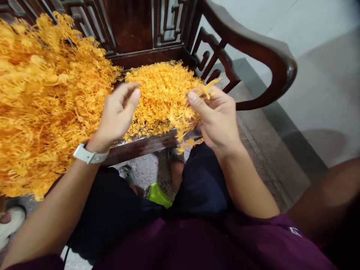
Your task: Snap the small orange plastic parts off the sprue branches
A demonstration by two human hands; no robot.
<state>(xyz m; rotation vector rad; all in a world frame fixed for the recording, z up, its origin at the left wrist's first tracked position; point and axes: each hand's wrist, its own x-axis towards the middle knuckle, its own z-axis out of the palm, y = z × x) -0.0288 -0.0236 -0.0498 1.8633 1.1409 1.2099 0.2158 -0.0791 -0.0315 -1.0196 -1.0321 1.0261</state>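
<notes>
My right hand (pixel 221 120) pinches a strand of orange-yellow plastic sprigs (pixel 184 122) between thumb and fingers. Some of the strand hangs down to the left of the palm, and a few tips stick out above the fingers. Opposite it, my left hand (pixel 119 110), with a pale watch strap on the wrist, is half curled with a gap between thumb and forefinger. Nothing shows in it. Between and behind both hands lies a low heap of small loose orange-yellow plastic pieces (pixel 160 90) on the dark wooden bench seat (pixel 140 148).
A much bigger, tangled pile of orange-yellow plastic sprigs (pixel 50 101) rises at the left. The bench's curved armrest (pixel 253 41) stands at the right. Something bright green (pixel 159 195) is on the floor between my legs. Another person's foot (pixel 11 223) shows at lower left.
</notes>
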